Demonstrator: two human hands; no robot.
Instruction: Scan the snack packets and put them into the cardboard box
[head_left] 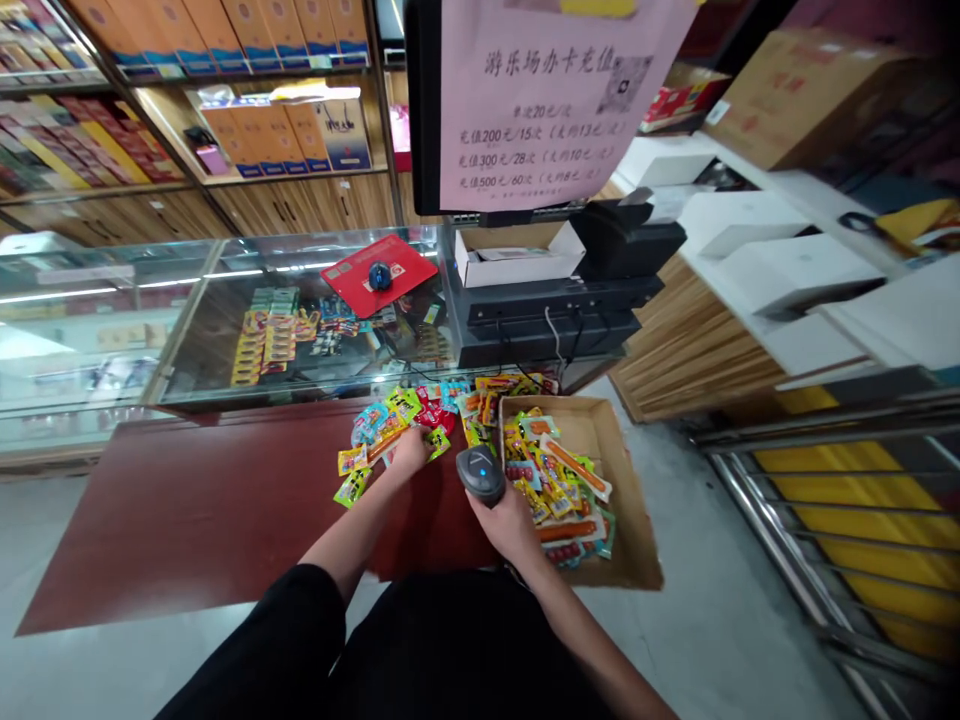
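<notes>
My right hand is wrapped round the handle of a dark grey barcode scanner, whose top shows a small blue light. My left hand is closed among a pile of small snack packets on the brown tabletop. A green snack packet lies at its fingertips, which are partly hidden. Just left of the fingers is a long orange sausage packet. Yellow-green, blue and red packets surround this hand. Beside the scanner stands an open cardboard box with several packaged sausages and yellow packets inside.
Behind the tabletop is a glass display case with a red mat and a mouse on it. A monitor's back carries a pink notice. A metal rail stands at the right. Stocked shelves line the back.
</notes>
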